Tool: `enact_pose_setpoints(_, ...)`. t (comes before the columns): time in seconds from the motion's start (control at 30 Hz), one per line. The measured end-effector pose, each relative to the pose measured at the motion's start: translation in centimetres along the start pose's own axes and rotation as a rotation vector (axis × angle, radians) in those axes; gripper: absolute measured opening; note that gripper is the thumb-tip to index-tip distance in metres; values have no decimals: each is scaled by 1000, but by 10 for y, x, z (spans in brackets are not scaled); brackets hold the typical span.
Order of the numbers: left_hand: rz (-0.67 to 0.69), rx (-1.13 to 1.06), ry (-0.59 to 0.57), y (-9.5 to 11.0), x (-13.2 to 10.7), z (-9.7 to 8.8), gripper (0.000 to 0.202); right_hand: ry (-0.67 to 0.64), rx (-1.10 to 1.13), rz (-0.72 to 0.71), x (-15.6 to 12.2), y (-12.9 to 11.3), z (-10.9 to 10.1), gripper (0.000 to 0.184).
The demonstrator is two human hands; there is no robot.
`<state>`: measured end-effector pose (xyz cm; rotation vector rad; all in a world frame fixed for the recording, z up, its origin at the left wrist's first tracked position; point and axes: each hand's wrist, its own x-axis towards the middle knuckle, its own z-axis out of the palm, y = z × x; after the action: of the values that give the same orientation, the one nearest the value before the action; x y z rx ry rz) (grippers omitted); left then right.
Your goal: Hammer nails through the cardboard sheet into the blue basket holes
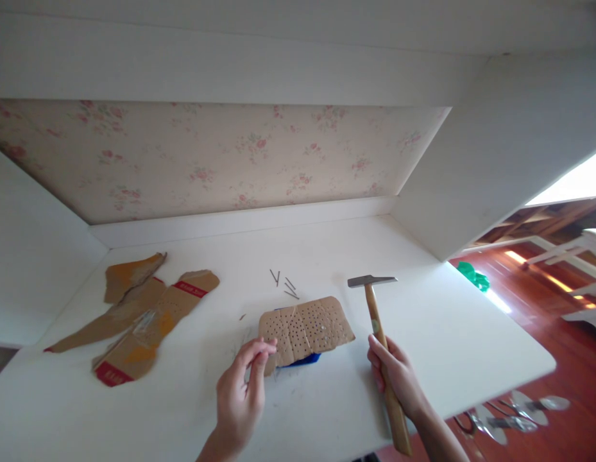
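Note:
My right hand is wrapped around the wooden handle of a hammer, whose metal head points up and away from me, right of the perforated cardboard. My left hand is closed in a pinch at the left edge of that cardboard piece; whatever may be between its fingertips is too small to make out. Many small holes dot the brown cardboard. Beneath it a flat blue thing sticks out at the front, mostly hidden. Several loose nails lie just behind the cardboard.
Torn cardboard scraps with red bands lie on the left of the white table. Panels close in both sides, with floral wallpaper behind. Beyond the table's right edge are a green bag and clear-and-white objects on the reddish floor.

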<state>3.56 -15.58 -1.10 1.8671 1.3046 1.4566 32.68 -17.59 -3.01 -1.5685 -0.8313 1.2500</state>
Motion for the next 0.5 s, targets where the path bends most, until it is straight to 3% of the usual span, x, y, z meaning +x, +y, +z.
enact_pose_setpoints(0.17,-47,-9,101,5,10,-11,12,5,18,3,0,1,0,43)
enact_pose_setpoints(0.5,29,87,31,1,21,-11,14,24,4,15,1,3,1,45)
